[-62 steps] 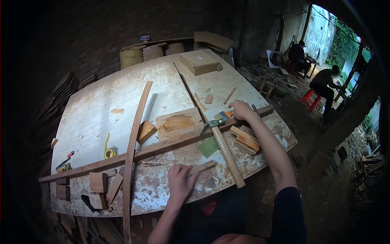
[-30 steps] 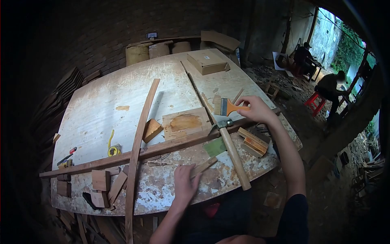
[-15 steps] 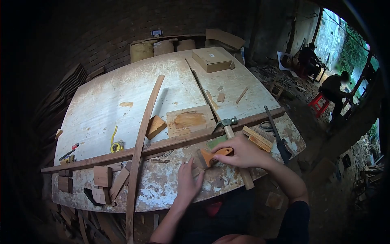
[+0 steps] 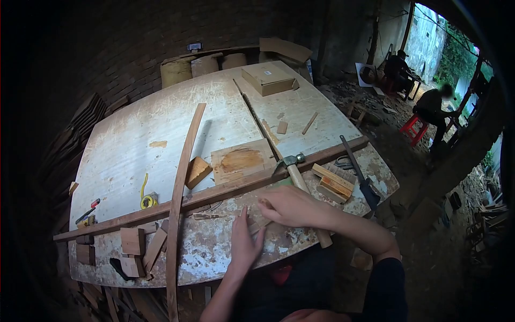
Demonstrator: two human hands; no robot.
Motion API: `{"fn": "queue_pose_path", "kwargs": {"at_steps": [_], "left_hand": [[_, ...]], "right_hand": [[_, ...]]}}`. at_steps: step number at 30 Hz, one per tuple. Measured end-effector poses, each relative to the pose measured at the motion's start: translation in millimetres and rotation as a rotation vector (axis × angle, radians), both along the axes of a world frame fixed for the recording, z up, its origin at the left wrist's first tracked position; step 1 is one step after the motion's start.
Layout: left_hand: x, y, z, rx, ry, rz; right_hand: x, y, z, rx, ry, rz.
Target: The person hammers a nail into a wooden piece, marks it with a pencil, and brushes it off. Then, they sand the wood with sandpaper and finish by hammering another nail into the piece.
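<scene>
My right hand [image 4: 287, 206] is closed, palm down, over the near part of the worktable [image 4: 214, 252]; what it holds is hidden beneath it. Beside it my left hand [image 4: 245, 241] rests with thumb and index finger apart, at a small flat wooden piece [image 4: 258, 224] that the hands partly cover. A claw hammer [image 4: 292, 160] lies under my right forearm, its handle end showing below. Partly hidden behind my right hand is a green item [image 4: 283, 183]. A long wooden bar [image 4: 230, 189] runs across the table just beyond both hands.
A curved wooden strip [image 4: 185, 161] crosses the bar. Wood blocks [image 4: 132, 241] and a tape measure [image 4: 148, 201] lie left; stacked wood pieces [image 4: 333, 182] and a dark handled tool [image 4: 360, 174] lie right. A cardboard box [image 4: 268, 78] stands farther back. Two people sit at the far right.
My right hand has turned over and moved slightly left, and the orange-handled brush seen in it before is now out of sight. The view has shifted slightly; my left hand keeps its place.
</scene>
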State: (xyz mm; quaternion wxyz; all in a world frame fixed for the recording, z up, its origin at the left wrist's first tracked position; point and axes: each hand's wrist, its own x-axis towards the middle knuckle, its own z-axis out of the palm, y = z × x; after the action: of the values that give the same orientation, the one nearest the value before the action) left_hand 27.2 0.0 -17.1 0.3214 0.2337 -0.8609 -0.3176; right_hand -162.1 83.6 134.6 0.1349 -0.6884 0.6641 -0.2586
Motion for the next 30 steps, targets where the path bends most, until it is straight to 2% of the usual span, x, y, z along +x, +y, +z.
{"fn": "queue_pose_path", "kwargs": {"at_steps": [1,2,5,6,9,10,13,16,19,22,25,28,30], "left_hand": [[0.5,-0.8,0.5,0.015,-0.001,-0.018],[-0.1,-2.2,-1.5,0.012,0.011,-0.023],[1.5,-3.2,-4.1,0.05,0.007,-0.02],[2.5,-0.8,1.8,0.093,-0.015,-0.012],[1.4,-0.2,-0.6,0.078,-0.005,-0.003],[1.6,-1.6,-2.5,0.048,0.008,-0.005],[3.6,-3.7,-3.8,-0.041,0.056,-0.015],[0.9,0.6,1.9,0.092,-0.004,0.004],[1.1,-0.3,0.6,-0.04,0.065,-0.011],[1.6,-0.5,-0.2,0.027,0.089,-0.012],[3.6,-0.8,0.2,0.048,0.02,-0.006],[2.9,-3.1,-2.2,-0.077,0.118,-0.005],[3.8,-2.2,-2.3,0.015,0.083,0.017]], "right_hand": [[6.1,0.0,-4.1,-0.036,0.009,0.059],[10.0,-0.6,-9.0,-0.086,-0.088,0.146],[7.1,-1.4,12.5,0.139,-0.18,0.187],[3.3,-3.2,18.4,0.241,-0.12,0.097],[5.2,-5.7,3.5,0.157,0.05,0.107],[14.5,-1.5,3.9,0.077,0.01,0.158],[19.3,-1.4,-8.6,0.07,-0.032,0.221],[3.4,-6.5,7.0,0.325,0.088,0.065],[17.1,2.0,1.3,0.182,0.046,0.137],[16.7,2.7,8.5,0.252,-0.015,0.145],[5.7,-1.8,6.3,0.288,0.14,0.047],[22.6,3.1,-13.3,0.029,-0.041,0.247],[15.3,4.1,-10.5,0.141,-0.025,0.158]]}}
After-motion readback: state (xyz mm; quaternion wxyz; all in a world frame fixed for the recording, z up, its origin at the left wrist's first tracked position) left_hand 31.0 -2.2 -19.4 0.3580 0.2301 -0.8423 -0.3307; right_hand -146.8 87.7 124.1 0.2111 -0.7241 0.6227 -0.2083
